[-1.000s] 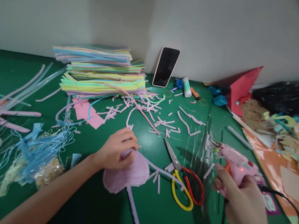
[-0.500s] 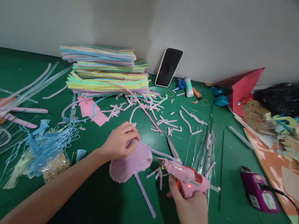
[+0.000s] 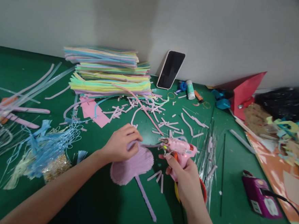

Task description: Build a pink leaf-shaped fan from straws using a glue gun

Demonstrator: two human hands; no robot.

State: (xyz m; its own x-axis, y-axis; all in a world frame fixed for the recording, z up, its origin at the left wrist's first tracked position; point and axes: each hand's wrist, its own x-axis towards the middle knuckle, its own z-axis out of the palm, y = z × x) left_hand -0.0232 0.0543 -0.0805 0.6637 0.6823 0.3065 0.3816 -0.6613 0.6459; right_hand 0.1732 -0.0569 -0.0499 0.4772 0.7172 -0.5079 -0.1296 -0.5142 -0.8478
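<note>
My left hand [image 3: 124, 141] is closed at the top edge of a lilac pipe-cleaner leaf shape [image 3: 132, 167], pinching a loose lilac pipe cleaner [image 3: 151, 146] there. That strand runs right, behind the nozzle of a pink glue gun [image 3: 179, 147]. My right hand [image 3: 186, 176] is wrapped round the gun's handle, its nozzle pointing left and a small red light glowing. A lilac-wrapped stem [image 3: 145, 200] slants down from the leaf shape. Beneath my right hand show the orange and yellow handles of scissors [image 3: 203, 191]; their blades are mostly hidden.
Bundles of pastel pipe cleaners [image 3: 110, 85] lie at the back beside a leaning phone [image 3: 171, 70]. Lilac offcuts [image 3: 169, 123] litter the green table. Blue tassels [image 3: 41, 149] lie left; thin wires [image 3: 205, 157] and a purple box with a cable [image 3: 260, 196] lie right.
My right hand has lifted the glue gun up and slightly left, and its nozzle is now level with the loose strand. My left hand keeps its grip. The view has shifted slightly.
</note>
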